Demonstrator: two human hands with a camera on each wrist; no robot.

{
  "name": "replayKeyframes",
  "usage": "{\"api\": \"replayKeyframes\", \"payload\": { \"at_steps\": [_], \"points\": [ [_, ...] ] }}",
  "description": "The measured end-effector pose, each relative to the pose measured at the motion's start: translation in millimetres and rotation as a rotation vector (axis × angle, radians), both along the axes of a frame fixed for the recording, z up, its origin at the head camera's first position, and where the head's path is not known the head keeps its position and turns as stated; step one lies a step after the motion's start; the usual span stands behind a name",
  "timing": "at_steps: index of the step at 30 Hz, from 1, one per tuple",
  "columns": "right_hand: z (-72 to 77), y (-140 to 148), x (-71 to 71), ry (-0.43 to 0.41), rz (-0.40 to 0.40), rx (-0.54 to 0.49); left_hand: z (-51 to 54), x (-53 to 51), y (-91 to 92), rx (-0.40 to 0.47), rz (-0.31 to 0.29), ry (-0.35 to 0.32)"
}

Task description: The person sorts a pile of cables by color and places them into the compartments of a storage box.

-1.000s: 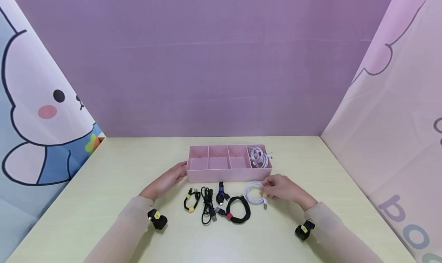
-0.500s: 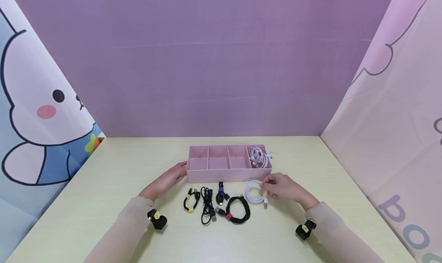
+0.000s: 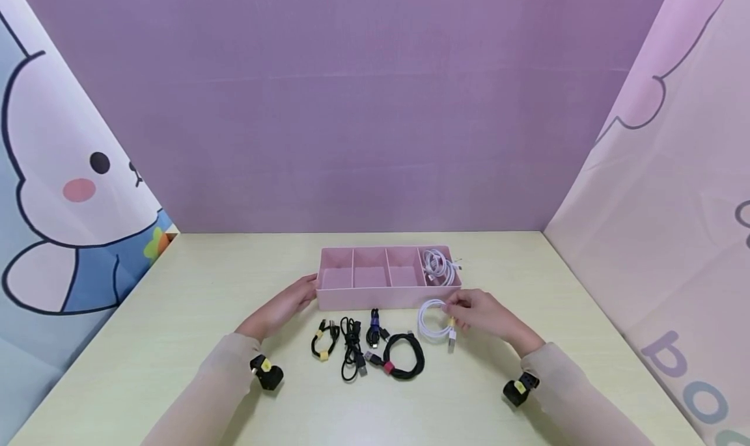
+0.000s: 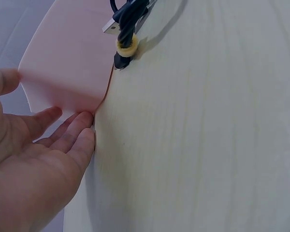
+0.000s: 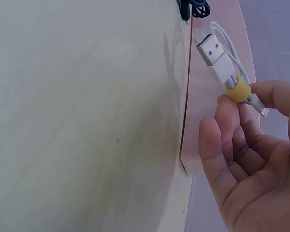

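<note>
Right hand (image 3: 485,316) pinches a coiled white cable (image 3: 432,334); left hand (image 3: 284,306) touches a pink box (image 3: 381,298).
Head view: the white cable is toward 4 o'clock from the box's middle, 4 black cables (image 3: 353,349) toward 6 on the desk (image 3: 375,413). Left wrist: relaxed fingers (image 4: 84,145) rest against the box's end. Right wrist: fingers grip beside the yellow tie (image 5: 238,90), USB plug (image 5: 214,55) toward 11.

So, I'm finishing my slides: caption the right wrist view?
A right hand pinches a white USB cable at its yellow tie, near the pink organizer box.
</note>
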State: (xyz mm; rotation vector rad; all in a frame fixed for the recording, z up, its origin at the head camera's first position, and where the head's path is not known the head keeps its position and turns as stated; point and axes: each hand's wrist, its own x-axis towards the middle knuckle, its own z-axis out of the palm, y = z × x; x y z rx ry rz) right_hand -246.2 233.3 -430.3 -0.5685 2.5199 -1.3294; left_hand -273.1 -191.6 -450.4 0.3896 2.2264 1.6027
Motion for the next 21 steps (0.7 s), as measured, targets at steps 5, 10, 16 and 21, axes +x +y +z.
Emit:
{"api": "replayKeyframes", "payload": {
  "at_steps": [5,10,16,21],
  "points": [
    [0.3,0.3,-1.5,0.001,-0.012,-0.012,0.6,0.5,0.7,0.005,0.001,-0.002],
    [1.0,-0.7,-2.0,0.013,-0.042,-0.007,1.2,1.0,1.1,0.000,0.005,-0.001],
    [1.8,-0.9,-2.0,0.031,-0.062,-0.006,1.8,1.2,1.0,-0.001,0.003,0.001],
    [2.2,-0.1,-2.5,0.037,-0.064,-0.011,1.5,0.7,0.8,0.001,0.003,-0.003]
  ]
}}
